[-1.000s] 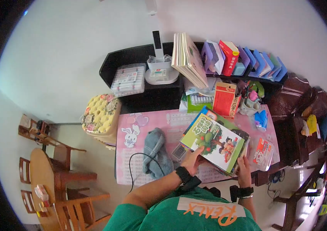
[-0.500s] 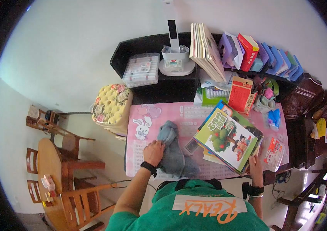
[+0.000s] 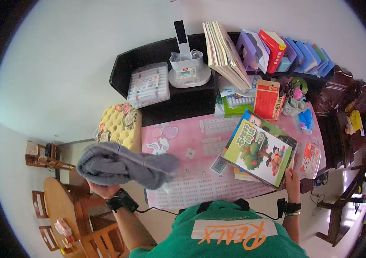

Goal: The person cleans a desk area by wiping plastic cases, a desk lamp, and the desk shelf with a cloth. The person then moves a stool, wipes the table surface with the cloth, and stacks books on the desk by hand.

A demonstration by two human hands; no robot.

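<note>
My left hand (image 3: 104, 189) is closed on a bunched grey cloth (image 3: 125, 164), lifted off the desk at its left edge; the cloth hides most of the fingers. The cloth's right end is blurred by motion. At the desk's front right, my right hand (image 3: 292, 182) grips the lower right corner of a stack of picture books (image 3: 258, 150). A green and white cover with a tree and cartoon children lies on top. A small dark patterned card (image 3: 219, 164) shows beside the stack, and a clear plastic pack with red print (image 3: 309, 160) sits right of it.
The desk has a pink printed mat (image 3: 187, 189). Behind it, a black shelf (image 3: 120, 71) carries a marker case (image 3: 149, 86), a white lamp (image 3: 190, 76), and upright books (image 3: 226, 56). A yellow tufted stool (image 3: 120, 124) stands left. A red packet (image 3: 267, 99) lies behind the books.
My left hand has lifted the grey cloth from the mat and carried it left, past the desk edge. My right hand stays at the books' corner. The view has shifted slightly.
</note>
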